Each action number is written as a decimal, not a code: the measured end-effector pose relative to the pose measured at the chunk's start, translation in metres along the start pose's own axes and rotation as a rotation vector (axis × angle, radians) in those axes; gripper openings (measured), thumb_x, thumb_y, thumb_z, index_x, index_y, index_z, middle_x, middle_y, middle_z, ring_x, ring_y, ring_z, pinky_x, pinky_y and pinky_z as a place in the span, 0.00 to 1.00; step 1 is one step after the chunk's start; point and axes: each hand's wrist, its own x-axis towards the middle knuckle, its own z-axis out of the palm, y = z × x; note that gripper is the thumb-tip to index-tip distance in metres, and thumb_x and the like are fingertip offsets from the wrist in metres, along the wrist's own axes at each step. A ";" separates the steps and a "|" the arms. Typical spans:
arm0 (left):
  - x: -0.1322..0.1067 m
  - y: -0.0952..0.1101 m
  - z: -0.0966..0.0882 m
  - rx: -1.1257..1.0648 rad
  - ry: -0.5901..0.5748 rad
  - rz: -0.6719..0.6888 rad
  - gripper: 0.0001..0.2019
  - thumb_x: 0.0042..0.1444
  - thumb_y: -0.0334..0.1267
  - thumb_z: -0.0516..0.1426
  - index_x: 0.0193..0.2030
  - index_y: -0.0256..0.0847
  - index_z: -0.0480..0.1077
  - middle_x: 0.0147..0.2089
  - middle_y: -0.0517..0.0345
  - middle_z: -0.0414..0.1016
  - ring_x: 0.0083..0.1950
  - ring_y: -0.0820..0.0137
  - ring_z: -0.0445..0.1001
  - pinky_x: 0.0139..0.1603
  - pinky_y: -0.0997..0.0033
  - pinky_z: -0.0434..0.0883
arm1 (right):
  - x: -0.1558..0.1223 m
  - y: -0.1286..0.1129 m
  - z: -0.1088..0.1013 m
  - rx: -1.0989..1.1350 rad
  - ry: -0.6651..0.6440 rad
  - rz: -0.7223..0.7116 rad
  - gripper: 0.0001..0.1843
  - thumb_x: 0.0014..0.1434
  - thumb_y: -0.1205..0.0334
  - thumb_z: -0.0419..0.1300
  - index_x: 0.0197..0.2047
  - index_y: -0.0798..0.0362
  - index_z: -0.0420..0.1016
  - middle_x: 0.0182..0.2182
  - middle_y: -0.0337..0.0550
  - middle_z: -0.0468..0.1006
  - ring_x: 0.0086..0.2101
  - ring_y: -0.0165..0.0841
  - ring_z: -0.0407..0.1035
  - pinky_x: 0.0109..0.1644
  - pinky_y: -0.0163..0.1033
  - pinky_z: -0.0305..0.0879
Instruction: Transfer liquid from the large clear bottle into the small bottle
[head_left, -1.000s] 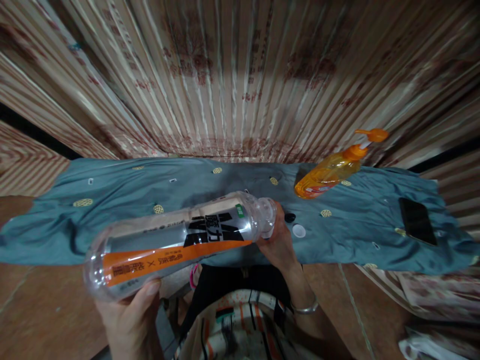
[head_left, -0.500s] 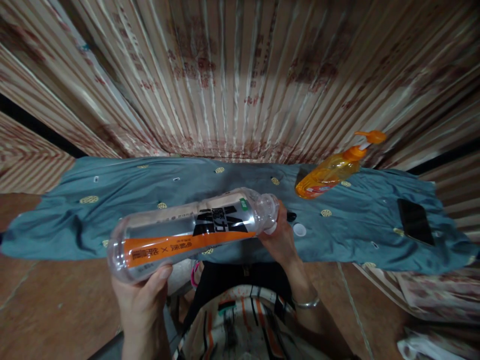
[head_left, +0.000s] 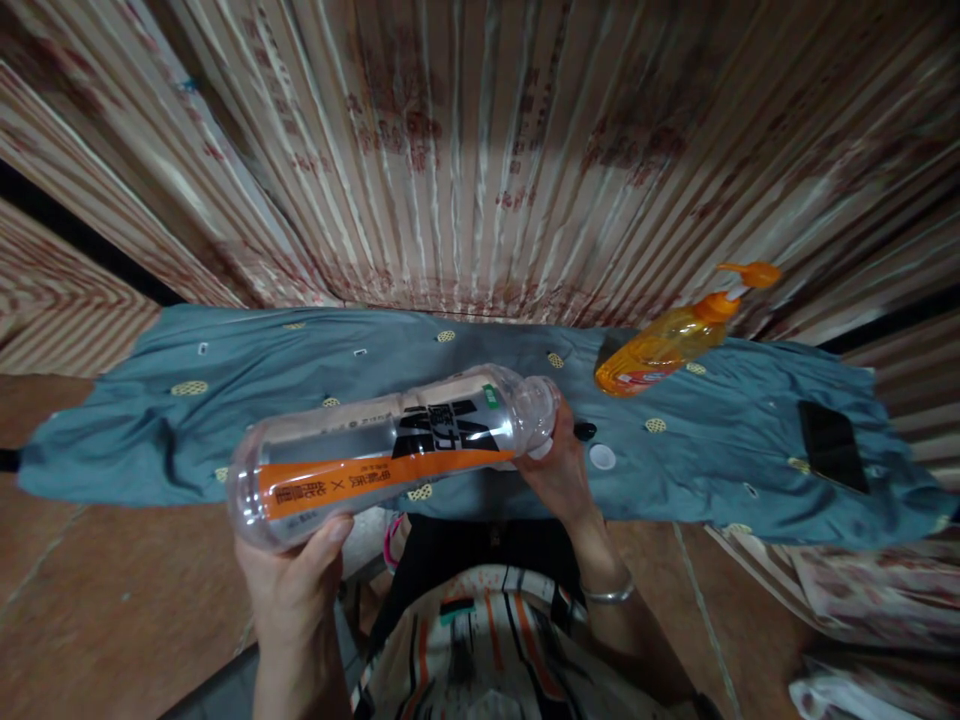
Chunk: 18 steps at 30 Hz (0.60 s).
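The left hand point(head_left: 287, 580) has shifted rightward, I see, clamped round the base of the clear bottle point(head_left: 375, 450); the right hand point(head_left: 559, 472) grips its neck, a white disc point(head_left: 602, 457) just beside. I judge this a two-handed holding step, calling for steady grips.

Hands point(head_left: 289, 575): two showing
Bottles point(head_left: 427, 455): two showing
White disc point(head_left: 602, 457): one lying
Black piece point(head_left: 585, 431): one lying
Phone point(head_left: 832, 446): one lying
Bracelet point(head_left: 609, 595): one showing
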 end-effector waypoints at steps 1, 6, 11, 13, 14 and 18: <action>0.000 -0.001 0.001 0.001 0.001 0.000 0.47 0.30 0.44 0.81 0.64 0.50 0.79 0.52 0.58 0.84 0.49 0.64 0.82 0.56 0.69 0.79 | 0.000 0.001 0.000 0.002 -0.002 0.001 0.52 0.56 0.53 0.72 0.77 0.55 0.56 0.63 0.61 0.81 0.56 0.52 0.82 0.59 0.60 0.82; -0.002 0.001 0.008 0.044 0.027 -0.031 0.44 0.30 0.46 0.81 0.59 0.45 0.79 0.47 0.56 0.84 0.44 0.65 0.81 0.51 0.67 0.81 | 0.000 0.008 0.001 0.005 0.021 -0.027 0.51 0.55 0.50 0.73 0.75 0.54 0.59 0.61 0.62 0.82 0.55 0.56 0.83 0.55 0.62 0.83; -0.006 0.001 0.004 0.039 0.027 -0.081 0.42 0.33 0.45 0.81 0.59 0.46 0.79 0.49 0.56 0.84 0.44 0.65 0.82 0.51 0.68 0.81 | -0.002 0.012 0.003 0.008 0.031 -0.033 0.50 0.57 0.53 0.71 0.77 0.53 0.57 0.58 0.60 0.84 0.51 0.56 0.84 0.53 0.64 0.84; -0.006 -0.003 -0.001 0.037 0.025 -0.088 0.45 0.31 0.43 0.81 0.61 0.46 0.78 0.53 0.54 0.84 0.47 0.64 0.82 0.52 0.69 0.80 | -0.003 0.015 0.005 0.017 0.039 -0.052 0.50 0.58 0.55 0.70 0.78 0.54 0.54 0.58 0.61 0.84 0.51 0.57 0.85 0.53 0.65 0.84; -0.006 -0.005 -0.004 0.065 0.003 -0.095 0.44 0.32 0.42 0.80 0.62 0.46 0.78 0.52 0.54 0.84 0.46 0.63 0.82 0.50 0.68 0.81 | -0.004 0.016 0.006 0.022 0.041 -0.066 0.52 0.58 0.55 0.70 0.79 0.54 0.53 0.59 0.62 0.84 0.52 0.57 0.84 0.53 0.66 0.84; -0.005 -0.012 -0.013 0.080 0.013 -0.081 0.45 0.37 0.40 0.79 0.66 0.48 0.77 0.53 0.54 0.84 0.48 0.63 0.82 0.54 0.67 0.81 | -0.005 0.019 0.009 0.036 0.054 -0.062 0.61 0.56 0.55 0.72 0.82 0.54 0.43 0.62 0.63 0.81 0.55 0.59 0.83 0.54 0.68 0.83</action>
